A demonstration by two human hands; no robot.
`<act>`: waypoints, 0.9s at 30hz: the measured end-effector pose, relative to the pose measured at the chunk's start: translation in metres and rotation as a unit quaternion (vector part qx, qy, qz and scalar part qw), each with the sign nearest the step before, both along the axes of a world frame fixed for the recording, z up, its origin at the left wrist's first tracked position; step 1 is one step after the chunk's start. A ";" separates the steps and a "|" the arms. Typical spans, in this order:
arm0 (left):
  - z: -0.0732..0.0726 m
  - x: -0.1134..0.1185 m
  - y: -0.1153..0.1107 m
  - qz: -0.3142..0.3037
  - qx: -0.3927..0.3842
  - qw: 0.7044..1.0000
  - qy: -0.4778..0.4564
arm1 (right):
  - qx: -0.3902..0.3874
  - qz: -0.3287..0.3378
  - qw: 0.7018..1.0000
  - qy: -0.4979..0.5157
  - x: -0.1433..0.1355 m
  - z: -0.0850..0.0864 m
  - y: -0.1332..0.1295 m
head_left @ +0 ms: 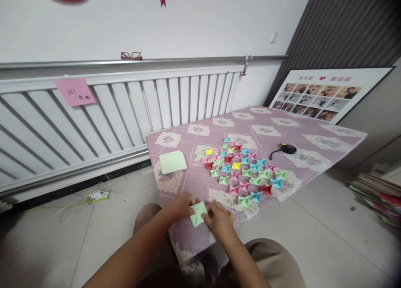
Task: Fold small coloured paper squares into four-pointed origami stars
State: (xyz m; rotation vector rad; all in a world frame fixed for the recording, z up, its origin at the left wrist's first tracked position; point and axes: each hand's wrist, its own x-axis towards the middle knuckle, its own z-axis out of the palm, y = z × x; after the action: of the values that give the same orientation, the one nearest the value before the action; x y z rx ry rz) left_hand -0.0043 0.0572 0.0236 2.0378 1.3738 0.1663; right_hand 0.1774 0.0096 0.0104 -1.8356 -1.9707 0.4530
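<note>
A light green square of folded paper (198,215) lies at the near corner of the table, with a crease line showing on it. My left hand (183,207) pinches its left edge between thumb and fingers. On the opposite side, my right hand (221,219) grips the right edge, its thumb resting on top of the paper. Further back to the left sits a stack of square paper sheets (171,162), pale green on top. Rows of small folded paper pieces (236,166) in green, blue, pink, red and yellow stand to the right of my hands.
A purple flowered cloth (197,181) covers the table. A black coiled item (287,149) lies near its right side. Behind is a white radiator (125,116) with a pink note (75,92). A power strip (98,197) with cables is on the floor at left. A photo board (319,95) leans at the back right.
</note>
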 end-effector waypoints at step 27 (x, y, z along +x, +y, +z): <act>-0.024 0.008 -0.054 -0.054 0.293 0.948 0.111 | 0.215 0.180 0.949 -0.144 0.011 -0.007 -0.016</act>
State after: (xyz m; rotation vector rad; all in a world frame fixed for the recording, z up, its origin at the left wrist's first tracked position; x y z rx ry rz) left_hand 0.0040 0.0036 -0.0002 2.6877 1.4604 0.3393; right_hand 0.1882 -0.0059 0.0034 -1.3300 -2.3806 -0.1568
